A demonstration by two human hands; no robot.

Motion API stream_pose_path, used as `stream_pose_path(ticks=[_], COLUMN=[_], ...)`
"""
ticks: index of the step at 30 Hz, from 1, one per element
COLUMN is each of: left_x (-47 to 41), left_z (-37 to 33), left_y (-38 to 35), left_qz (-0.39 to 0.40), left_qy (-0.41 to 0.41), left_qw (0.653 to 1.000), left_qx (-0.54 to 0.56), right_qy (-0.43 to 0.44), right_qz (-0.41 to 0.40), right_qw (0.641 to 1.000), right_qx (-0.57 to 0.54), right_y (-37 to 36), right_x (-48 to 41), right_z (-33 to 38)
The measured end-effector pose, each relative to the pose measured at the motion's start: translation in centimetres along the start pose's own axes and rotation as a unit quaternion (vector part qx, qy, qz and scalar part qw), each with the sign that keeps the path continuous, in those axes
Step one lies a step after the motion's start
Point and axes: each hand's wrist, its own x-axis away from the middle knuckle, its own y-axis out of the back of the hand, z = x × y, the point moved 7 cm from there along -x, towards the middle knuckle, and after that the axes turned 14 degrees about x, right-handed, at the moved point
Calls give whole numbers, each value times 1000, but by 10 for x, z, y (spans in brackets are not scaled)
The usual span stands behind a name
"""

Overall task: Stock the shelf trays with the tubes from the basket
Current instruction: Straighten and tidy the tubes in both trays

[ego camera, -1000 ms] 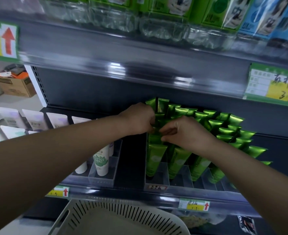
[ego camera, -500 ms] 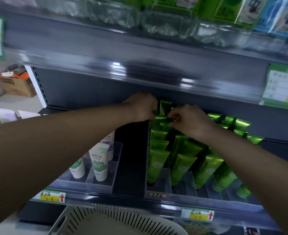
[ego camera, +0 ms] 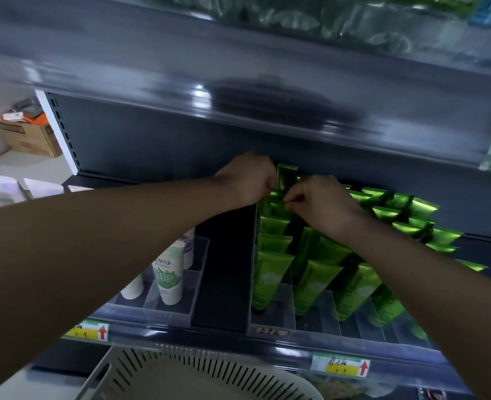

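Left hand (ego camera: 247,180) shifted rearward, right hand (ego camera: 322,203) alongside, both pinching rear tube (ego camera: 287,176)

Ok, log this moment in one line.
left hand: holds green tube | right hand: pinches same tube | spot: tray back-left | basket: below shelf

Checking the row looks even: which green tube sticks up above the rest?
The rearmost green tube in the leftmost row, upright between the left hand and right hand; the others sit lower.

Dark shelf (ego camera: 224,272) — two clear trays (ego camera: 315,323), apart
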Motion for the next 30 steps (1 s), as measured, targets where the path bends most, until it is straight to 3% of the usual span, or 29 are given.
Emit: stream_pose_path(ticks=[18, 23, 30], left_x=[0, -4, -22], left_z=[2, 9, 18], left_y=[1, 7, 24], left_qz=[5, 40, -51], left_qy=[-14, 8, 52], left_qw=[999, 998, 997], left_qx=[-39, -44, -38], right_qy=[35, -9, -58], right_qz=[-10, -59, -104], right_qw=[999, 997, 993], right_qx=[-22, -48, -23], right_y=[-7, 6, 22], right_x=[-3, -5, -43], right_z=[10, -5, -32])
